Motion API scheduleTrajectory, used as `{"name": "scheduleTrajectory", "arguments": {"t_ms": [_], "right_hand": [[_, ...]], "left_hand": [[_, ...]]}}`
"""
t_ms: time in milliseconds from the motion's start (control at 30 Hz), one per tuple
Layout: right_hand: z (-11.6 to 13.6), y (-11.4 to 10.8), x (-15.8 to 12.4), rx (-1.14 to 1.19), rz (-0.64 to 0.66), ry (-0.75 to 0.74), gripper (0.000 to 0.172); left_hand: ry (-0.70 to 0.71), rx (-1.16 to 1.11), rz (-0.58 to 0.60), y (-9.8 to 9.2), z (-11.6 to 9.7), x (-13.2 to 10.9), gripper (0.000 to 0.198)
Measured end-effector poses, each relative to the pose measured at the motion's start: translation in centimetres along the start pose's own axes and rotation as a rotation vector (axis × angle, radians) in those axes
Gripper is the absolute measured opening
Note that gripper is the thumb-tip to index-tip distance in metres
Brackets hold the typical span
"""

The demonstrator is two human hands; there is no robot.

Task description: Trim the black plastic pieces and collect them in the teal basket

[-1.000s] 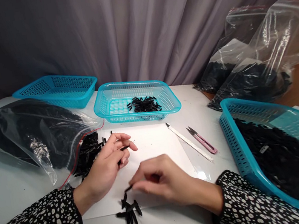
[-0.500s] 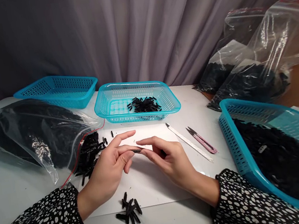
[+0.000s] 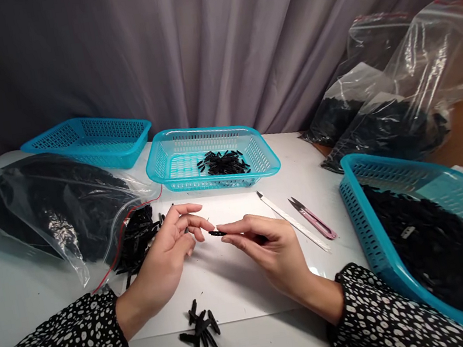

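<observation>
A small slim black piece [image 3: 216, 233], dotted along its side, is pinched between thumb and fingertips of my right hand [image 3: 276, 243], above the white sheet [image 3: 233, 291]. My left hand [image 3: 166, 261] is just left of it, fingers apart and loosely curled, one fingertip close to the piece's left end; whether it touches I cannot tell. A dark spot shows between the left thumb and fingers, too small to make out. Behind my left hand lies a pile of black pieces [image 3: 138, 236] at the mouth of a filled zip bag [image 3: 50, 204]. A smaller heap of black pieces [image 3: 202, 326] lies nearer me.
A blue basket [image 3: 267, 158] at the back holds some black pieces, with another blue basket [image 3: 121, 150] to its left. A white pen-like knife [image 3: 295, 222] and pink thread snips [image 3: 314, 219] lie right. Further right are a large filled basket [image 3: 357, 223] and plastic bags [image 3: 386, 118].
My left hand has let go of the black piece and drawn slightly left, its fingers loosening. My right hand keeps the piece and has turned it so that its dotted side shows.
</observation>
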State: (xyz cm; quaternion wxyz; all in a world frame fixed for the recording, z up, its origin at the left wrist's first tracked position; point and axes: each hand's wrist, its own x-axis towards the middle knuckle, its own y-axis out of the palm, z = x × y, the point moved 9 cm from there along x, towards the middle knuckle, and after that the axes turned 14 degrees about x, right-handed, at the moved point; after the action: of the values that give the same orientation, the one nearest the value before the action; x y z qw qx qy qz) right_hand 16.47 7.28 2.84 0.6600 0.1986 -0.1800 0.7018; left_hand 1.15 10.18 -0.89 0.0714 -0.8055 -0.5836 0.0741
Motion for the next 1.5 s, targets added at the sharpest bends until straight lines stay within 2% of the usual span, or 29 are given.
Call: {"name": "scheduleTrajectory", "arguments": {"t_ms": [200, 300, 400, 500, 667, 733, 833, 933, 1100, 1333, 1433, 1500], "right_hand": [[-0.3, -0.1, -0.1, 0.063, -0.007, 0.055, 0.009], [-0.3, -0.2, -0.1, 0.069, -0.016, 0.065, 0.009], [-0.4, -0.1, -0.1, 0.062, -0.013, 0.075, 0.010], [-0.6, 0.0, -0.2, 0.056, 0.004, 0.087, 0.011], [-0.4, -0.3, -0.3, -0.020, -0.030, 0.087, 0.008], [0.1, -0.4, -0.4, -0.063, -0.053, 0.047, 0.004], [0.8, 0.4, -0.5, -0.126, 0.007, -0.021, 0.009], [0.8, 1.0, -0.5, -0.175, 0.045, -0.013, 0.010], [1.1, 1.0, -0.4, -0.223, 0.038, -0.049, 0.013], [1.8, 1.6, -0.7, -0.328, 0.113, -0.190, 0.013], [1.5, 1.7, -0.7, -0.315, 0.118, -0.161, 0.015], [1.1, 1.6, -0.5, -0.257, 0.102, -0.102, 0.015]], "left_hand": [[0.027, -0.010, 0.048, 0.7, -0.1, 0.3, 0.017], [0.007, 0.084, 0.059, 0.7, -0.3, -0.1, 0.011], [0.018, 0.187, 0.103, 1.0, -0.9, -0.6, 0.015], [0.043, 0.190, 0.147, 1.4, -1.5, -0.9, 0.018], [0.050, 0.222, 0.127, 1.5, -2.0, -0.9, 0.022], [0.051, 0.233, 0.112, 1.5, -2.0, -0.9, 0.022], [0.067, 0.250, 0.092, 1.5, -2.1, -1.0, 0.022], [0.085, 0.287, 0.092, 1.5, -1.9, -1.2, 0.022], [0.098, 0.413, 0.084, 1.4, -1.7, -1.3, 0.025], [0.183, 0.655, 0.062, 1.4, -2.9, -1.5, 0.025], [0.212, 0.656, 0.066, 1.5, -3.2, -1.6, 0.026], [0.176, 0.586, 0.091, 1.5, -2.9, -1.5, 0.025]]}}
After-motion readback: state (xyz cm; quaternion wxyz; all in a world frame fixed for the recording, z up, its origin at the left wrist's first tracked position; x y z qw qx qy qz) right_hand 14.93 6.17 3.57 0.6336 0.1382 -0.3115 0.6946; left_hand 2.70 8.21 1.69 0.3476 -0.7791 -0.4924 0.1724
